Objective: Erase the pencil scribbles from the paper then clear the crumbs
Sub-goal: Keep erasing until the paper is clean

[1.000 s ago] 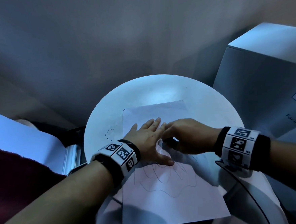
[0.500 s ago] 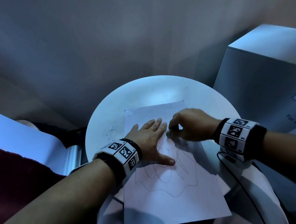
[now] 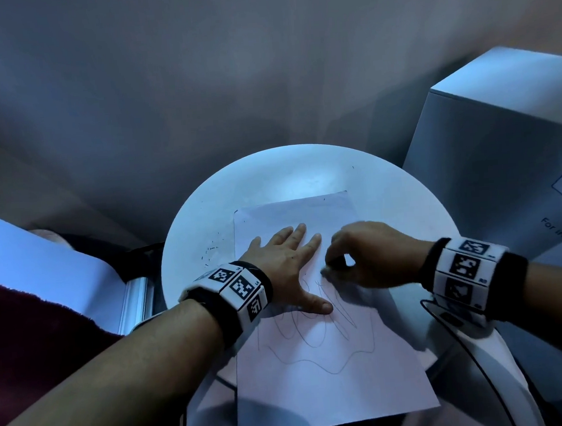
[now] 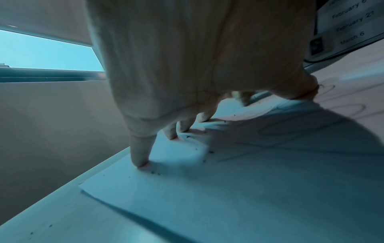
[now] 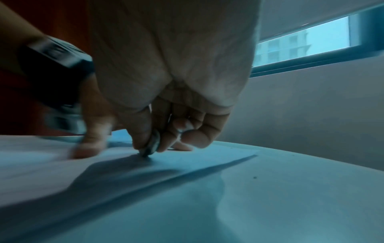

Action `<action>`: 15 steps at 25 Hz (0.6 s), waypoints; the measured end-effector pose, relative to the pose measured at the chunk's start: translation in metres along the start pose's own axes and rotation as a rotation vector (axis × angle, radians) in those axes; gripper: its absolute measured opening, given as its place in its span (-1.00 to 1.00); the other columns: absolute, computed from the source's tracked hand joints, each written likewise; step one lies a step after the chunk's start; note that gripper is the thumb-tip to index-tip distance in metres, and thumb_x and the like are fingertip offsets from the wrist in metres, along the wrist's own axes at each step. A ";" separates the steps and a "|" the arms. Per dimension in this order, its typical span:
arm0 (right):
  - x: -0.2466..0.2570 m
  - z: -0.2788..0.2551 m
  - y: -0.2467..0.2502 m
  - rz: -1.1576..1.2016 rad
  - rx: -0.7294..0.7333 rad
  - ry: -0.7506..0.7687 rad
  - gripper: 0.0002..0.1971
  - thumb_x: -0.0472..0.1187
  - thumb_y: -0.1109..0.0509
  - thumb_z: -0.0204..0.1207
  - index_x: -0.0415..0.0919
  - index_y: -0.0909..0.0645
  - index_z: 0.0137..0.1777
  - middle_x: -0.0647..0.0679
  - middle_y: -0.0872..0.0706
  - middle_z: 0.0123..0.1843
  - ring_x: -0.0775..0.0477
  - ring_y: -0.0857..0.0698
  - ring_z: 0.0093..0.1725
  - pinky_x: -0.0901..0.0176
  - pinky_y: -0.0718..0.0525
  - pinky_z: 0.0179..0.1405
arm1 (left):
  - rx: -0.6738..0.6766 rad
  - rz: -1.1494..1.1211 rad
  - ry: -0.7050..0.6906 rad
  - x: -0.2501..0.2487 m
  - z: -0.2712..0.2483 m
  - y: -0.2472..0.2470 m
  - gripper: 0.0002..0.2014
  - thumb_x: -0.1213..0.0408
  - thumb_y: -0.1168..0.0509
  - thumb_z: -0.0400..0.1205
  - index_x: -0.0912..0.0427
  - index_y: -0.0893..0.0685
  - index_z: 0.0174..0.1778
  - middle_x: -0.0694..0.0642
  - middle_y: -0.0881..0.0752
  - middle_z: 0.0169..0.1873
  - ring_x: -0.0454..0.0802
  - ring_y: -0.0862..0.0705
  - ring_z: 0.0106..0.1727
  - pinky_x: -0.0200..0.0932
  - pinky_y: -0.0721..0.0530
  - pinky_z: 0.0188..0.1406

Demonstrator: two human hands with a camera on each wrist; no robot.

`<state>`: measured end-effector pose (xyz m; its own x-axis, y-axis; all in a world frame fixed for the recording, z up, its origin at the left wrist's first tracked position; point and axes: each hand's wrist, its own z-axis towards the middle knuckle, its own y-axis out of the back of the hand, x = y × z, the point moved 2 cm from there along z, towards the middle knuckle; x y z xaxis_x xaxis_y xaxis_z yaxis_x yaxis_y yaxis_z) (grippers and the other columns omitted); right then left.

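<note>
A white sheet of paper (image 3: pixel 331 385) lies on the round white table (image 3: pixel 287 175), its near end hanging over the edge. Looping pencil scribbles (image 3: pixel 315 346) cross its middle. My left hand (image 3: pixel 286 262) lies flat on the paper with fingers spread, and the left wrist view shows its fingertips (image 4: pixel 140 162) pressing down. My right hand (image 3: pixel 359 257) pinches a small dark eraser (image 5: pixel 151 147) between thumb and fingers, its tip on the paper just right of my left hand. Dark eraser crumbs (image 4: pixel 197 148) dot the sheet.
More crumbs (image 3: pixel 210 249) lie on the bare table left of the paper. A large white box (image 3: pixel 499 164) stands close at the right. A black cable (image 3: pixel 465 343) runs from my right wrist. Dark red fabric (image 3: pixel 31 330) is at the left.
My right hand has rubbed the eraser back and forth over the top of the scribbles, first away, then back toward me. The left hand has stayed flat on the paper.
</note>
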<state>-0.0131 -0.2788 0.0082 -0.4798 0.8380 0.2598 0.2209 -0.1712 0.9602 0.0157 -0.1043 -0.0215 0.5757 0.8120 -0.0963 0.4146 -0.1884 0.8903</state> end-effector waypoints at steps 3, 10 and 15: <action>-0.005 0.000 0.003 -0.005 0.041 -0.021 -0.72 0.17 -0.36 0.55 0.02 -0.77 -0.07 0.10 -0.79 -0.13 -0.02 -0.69 -0.12 0.11 -0.66 -0.11 | -0.010 -0.007 -0.001 0.001 0.000 0.000 0.24 -0.61 -0.27 0.35 -0.16 0.28 0.76 -0.02 0.32 0.76 -0.01 0.28 0.76 0.36 0.10 0.67; 0.002 -0.003 0.004 -0.037 0.096 0.058 -0.77 0.10 -0.36 0.57 0.00 -0.76 -0.10 0.09 -0.78 -0.16 -0.03 -0.67 -0.18 0.10 -0.66 -0.16 | -0.002 -0.006 0.003 0.001 0.000 -0.001 0.24 -0.61 -0.27 0.35 -0.17 0.28 0.75 -0.02 0.33 0.76 -0.02 0.28 0.76 0.35 0.10 0.67; -0.007 0.016 0.013 -0.051 0.003 -0.016 -0.77 0.06 -0.37 0.55 -0.03 -0.73 -0.20 -0.03 -0.80 -0.21 -0.16 -0.69 -0.23 0.03 -0.70 -0.20 | -0.004 -0.005 0.000 0.000 0.000 0.000 0.24 -0.61 -0.26 0.35 -0.16 0.28 0.76 -0.01 0.32 0.76 -0.01 0.28 0.76 0.36 0.10 0.67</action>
<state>0.0064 -0.2785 0.0174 -0.4771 0.8537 0.2089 0.1994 -0.1264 0.9717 0.0161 -0.1041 -0.0217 0.5735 0.8129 -0.1011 0.4149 -0.1819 0.8915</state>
